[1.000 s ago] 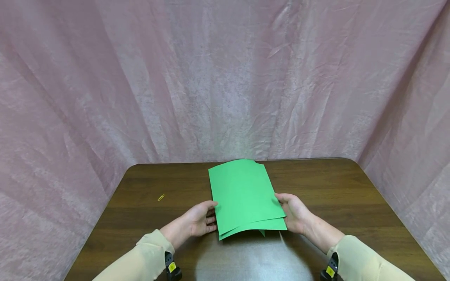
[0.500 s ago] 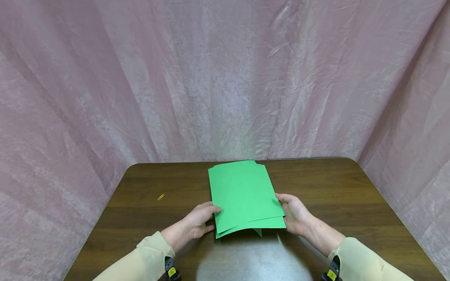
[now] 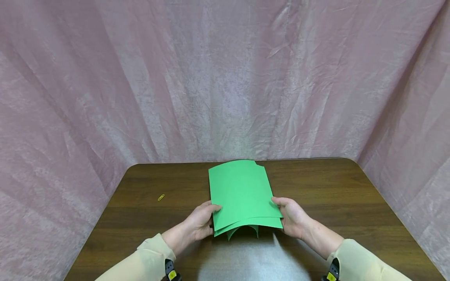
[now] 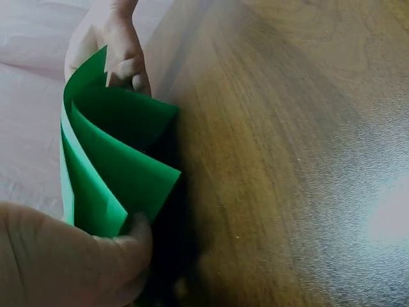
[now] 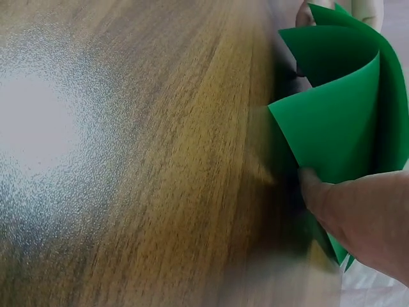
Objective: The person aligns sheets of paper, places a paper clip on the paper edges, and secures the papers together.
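Observation:
Several green sheets of paper [image 3: 242, 191] are held above the table in the head view, bowed upward in the middle and not lined up at the near edge. My left hand [image 3: 201, 221] grips their left side, thumb on top and fingers beneath. On the right side my right hand [image 3: 294, 217] pinches them the same way. A lower sheet [image 4: 121, 150] curls down below the others in the left wrist view. In the right wrist view the curled paper [image 5: 339, 115] hangs by my right thumb and fingers.
A yellow paper clip [image 3: 161, 197] lies on the brown wooden table [image 3: 316, 179], left of the sheets. Pink curtains [image 3: 225, 78] hang behind the table and along its sides. Light glares off the table's near middle.
My left thumb has moved farther onto the top sheet. My right hand has shifted slightly left and toward me. The sheets bow more, and more of the lower curled sheet shows underneath.

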`<state>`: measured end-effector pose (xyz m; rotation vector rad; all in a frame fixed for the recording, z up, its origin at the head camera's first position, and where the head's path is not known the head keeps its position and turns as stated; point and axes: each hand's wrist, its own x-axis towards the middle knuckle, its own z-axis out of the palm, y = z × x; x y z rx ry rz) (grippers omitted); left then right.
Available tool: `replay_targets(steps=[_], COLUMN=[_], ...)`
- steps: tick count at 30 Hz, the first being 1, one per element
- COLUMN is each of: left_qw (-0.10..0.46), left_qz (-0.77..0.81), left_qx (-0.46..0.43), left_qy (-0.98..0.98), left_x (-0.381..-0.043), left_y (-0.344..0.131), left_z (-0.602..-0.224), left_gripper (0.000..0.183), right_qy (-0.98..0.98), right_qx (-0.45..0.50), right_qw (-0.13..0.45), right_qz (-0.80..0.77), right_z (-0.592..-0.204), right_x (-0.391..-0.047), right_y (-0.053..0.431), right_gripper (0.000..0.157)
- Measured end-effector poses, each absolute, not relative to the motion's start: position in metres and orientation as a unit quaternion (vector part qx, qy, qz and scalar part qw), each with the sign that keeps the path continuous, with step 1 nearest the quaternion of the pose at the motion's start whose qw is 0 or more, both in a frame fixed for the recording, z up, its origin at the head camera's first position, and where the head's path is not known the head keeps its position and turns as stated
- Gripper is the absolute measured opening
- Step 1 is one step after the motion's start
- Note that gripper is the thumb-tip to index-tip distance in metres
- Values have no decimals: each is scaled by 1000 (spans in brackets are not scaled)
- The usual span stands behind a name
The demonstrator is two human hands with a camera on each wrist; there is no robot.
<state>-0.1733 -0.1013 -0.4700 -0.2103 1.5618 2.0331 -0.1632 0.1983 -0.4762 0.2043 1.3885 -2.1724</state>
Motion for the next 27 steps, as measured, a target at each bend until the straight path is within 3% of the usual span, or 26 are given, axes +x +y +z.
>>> replay_targets(steps=[10,19,27], left_qw=[246,270,280], left_qz=[722,751,763], left_qx=[-71,-102,-112], left_qy=[643,594,572], left_x=[-175,-176,-178], left_y=[-105,-108,-112], left_z=[-475,-477,-478], left_gripper=[55,34,28], right_qy=[519,546,547], right_qx=[71,61,88], right_qw=[268,256,225], right_qz=[-809,-795,-802], right_z=[-477,-479,-481], right_x=[-162,-162,-164], right_y=[199,197,198], right_gripper=[37,61,60])
